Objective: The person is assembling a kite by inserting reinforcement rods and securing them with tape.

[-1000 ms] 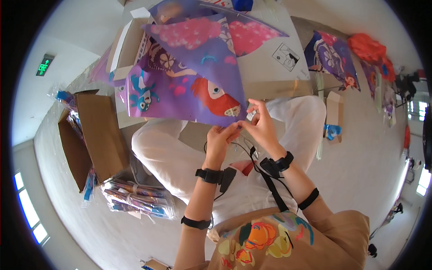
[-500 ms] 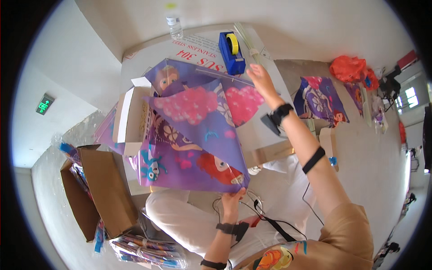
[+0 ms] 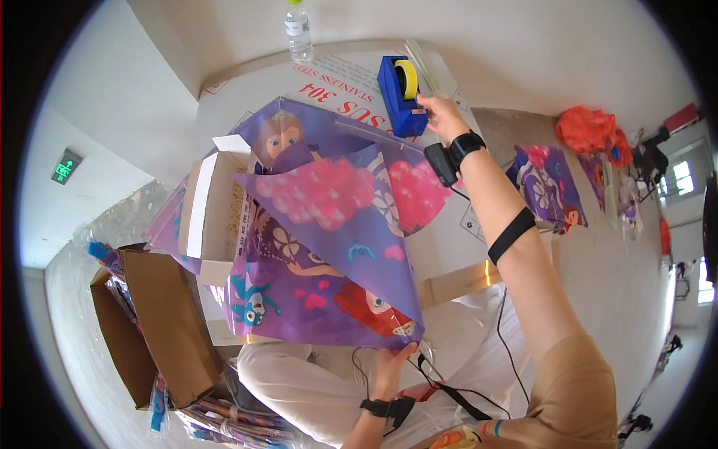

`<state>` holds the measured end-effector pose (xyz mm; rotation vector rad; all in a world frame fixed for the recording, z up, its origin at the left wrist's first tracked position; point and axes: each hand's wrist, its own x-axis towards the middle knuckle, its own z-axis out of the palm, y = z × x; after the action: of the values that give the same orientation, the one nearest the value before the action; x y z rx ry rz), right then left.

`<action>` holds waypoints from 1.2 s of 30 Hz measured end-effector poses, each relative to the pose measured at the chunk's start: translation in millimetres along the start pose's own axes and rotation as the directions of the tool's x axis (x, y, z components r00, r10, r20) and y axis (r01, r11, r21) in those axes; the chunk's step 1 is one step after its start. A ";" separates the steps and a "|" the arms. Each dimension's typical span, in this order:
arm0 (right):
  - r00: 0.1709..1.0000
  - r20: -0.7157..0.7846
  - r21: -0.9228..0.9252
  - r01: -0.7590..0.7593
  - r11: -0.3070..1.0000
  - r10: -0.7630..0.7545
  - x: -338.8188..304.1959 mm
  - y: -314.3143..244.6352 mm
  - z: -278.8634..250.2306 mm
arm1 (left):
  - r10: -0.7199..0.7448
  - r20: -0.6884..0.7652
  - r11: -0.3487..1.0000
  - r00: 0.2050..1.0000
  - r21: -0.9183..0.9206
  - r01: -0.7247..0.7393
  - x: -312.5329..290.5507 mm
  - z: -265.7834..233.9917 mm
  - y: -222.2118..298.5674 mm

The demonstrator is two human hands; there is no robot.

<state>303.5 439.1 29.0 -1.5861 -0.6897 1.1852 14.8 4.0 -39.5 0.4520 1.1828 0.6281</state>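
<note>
A large purple plastic sheet [image 3: 321, 247], printed with cartoon figures and pink hearts, lies folded over the table and hangs past its near edge. My left hand [image 3: 389, 368] pinches the sheet's near corner above my lap. At the far right, a blue tape dispenser [image 3: 400, 112] carries a yellow-cored tape roll [image 3: 406, 78]. My right hand [image 3: 444, 120] is at its cutter end, fingertips closed on the tape; the strip itself barely shows. An open white carton [image 3: 217, 213] stands on the sheet's left part.
A water bottle [image 3: 298, 34] stands at the table's far edge. Pale thin sticks [image 3: 421, 63] lie behind the dispenser. An open cardboard box [image 3: 168, 322] and wrapped bundles [image 3: 224, 423] are at the lower left. Another printed sheet [image 3: 550, 183] and a red bag [image 3: 587, 133] lie to the right.
My right hand has moved from open beside the dispenser to closed at its cutter end. My left hand keeps the sheet's corner. The whole view has shifted slightly.
</note>
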 end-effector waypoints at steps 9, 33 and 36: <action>0.971 -0.232 0.027 0.059 0.998 -0.051 -33.2 39.6 6.9 | -0.011 -0.017 1.000 1.000 0.014 0.011 -1.2 1.5 1.8; 0.957 0.290 0.068 -0.019 0.997 -0.001 -417.8 150.4 -35.5 | -0.043 0.030 0.918 0.999 -0.393 0.051 0.7 -4.7 -2.0; 0.955 0.241 -0.007 -0.176 0.984 0.172 -442.4 169.7 -41.9 | -0.043 0.062 0.909 0.997 -0.412 0.065 1.7 -9.0 -6.5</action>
<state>164.7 -15.9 29.8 -1.5294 -0.7044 1.5283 8.1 0.3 -47.8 0.0731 0.9742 0.7926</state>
